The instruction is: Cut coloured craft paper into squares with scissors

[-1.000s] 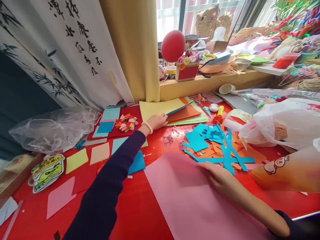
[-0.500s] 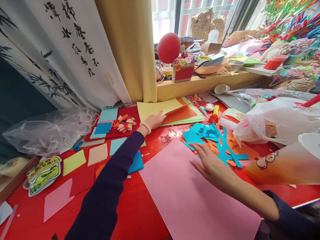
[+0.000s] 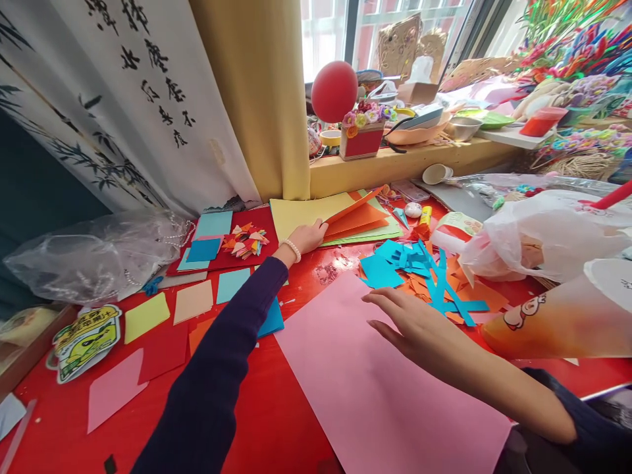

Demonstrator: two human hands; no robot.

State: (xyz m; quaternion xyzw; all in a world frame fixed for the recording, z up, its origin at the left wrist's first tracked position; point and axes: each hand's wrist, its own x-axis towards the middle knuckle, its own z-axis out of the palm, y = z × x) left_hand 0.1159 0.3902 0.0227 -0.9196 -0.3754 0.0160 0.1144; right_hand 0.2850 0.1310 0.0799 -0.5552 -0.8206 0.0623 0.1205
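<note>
My left hand (image 3: 307, 237), with a beaded bracelet at the wrist, pinches the near left corner of an orange paper sheet (image 3: 353, 204). That sheet is tilted up off another orange sheet (image 3: 363, 219) in the paper stack. Yellow paper (image 3: 296, 214) lies to the left in the stack, and light green paper (image 3: 390, 232) shows along its edge. Over a large pink paper sheet (image 3: 336, 355) is my right hand (image 3: 399, 316), its fingers loosely bent and apart, holding nothing. Whether it touches the sheet I cannot tell.
Blue paper scraps (image 3: 405, 260) and orange strips lie beyond my right hand. A drink cup (image 3: 553, 316) and a white plastic bag (image 3: 543, 230) are at the right. Small coloured paper squares (image 3: 193, 303) spread over the left side. A glue stick (image 3: 425, 217) is near the stack.
The orange sheet's edge has risen higher, baring more of the orange sheet beneath. My right hand has shifted slightly left and nearer to me over the pink sheet.
</note>
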